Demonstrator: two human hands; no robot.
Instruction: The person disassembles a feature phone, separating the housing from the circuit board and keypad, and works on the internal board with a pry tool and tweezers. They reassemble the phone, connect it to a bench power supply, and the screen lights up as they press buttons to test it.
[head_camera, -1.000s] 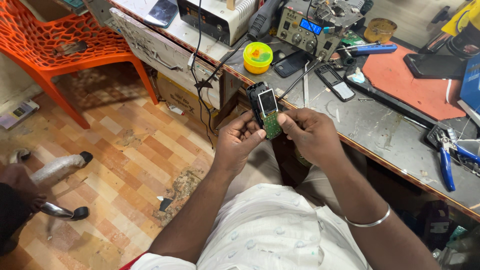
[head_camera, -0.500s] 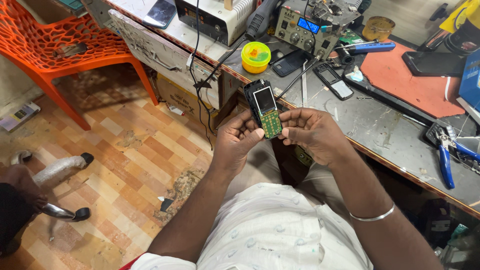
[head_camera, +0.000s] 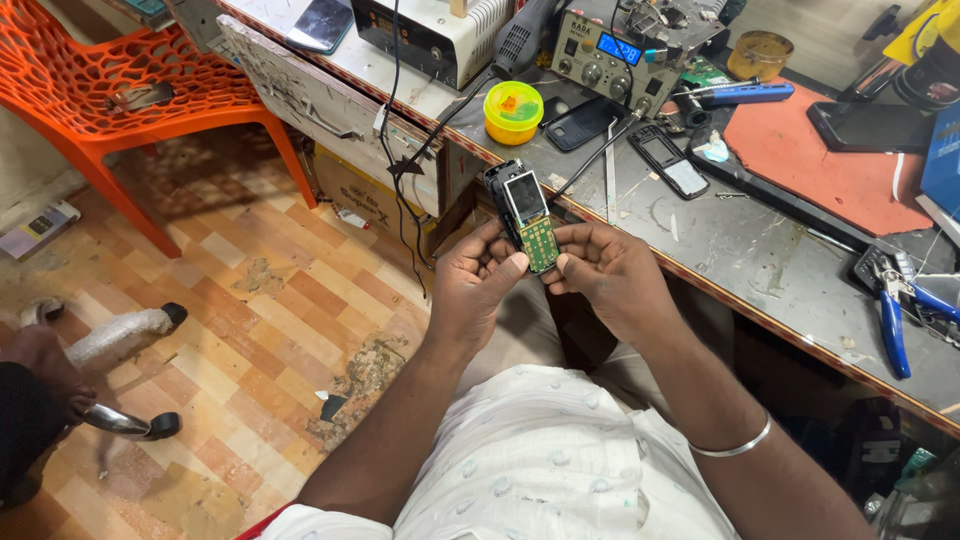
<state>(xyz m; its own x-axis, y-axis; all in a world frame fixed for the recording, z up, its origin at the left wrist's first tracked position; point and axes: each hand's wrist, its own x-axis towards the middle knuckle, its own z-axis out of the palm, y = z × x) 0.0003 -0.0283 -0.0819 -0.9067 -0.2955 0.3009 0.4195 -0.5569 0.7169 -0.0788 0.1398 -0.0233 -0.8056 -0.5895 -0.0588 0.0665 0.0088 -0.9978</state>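
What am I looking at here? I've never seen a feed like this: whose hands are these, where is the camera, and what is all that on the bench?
There is no machine: a person works with two bare hands, and the one camera sits on their head, looking down. The left hand and right hand together hold an opened small phone, its screen and green circuit board showing, just in front of the workbench. On the bench lie a yellow round tub, another phone shell, a red mat, blue-handled pliers and a soldering station with a blue display. An orange plastic chair stands on the tiled floor to the left.
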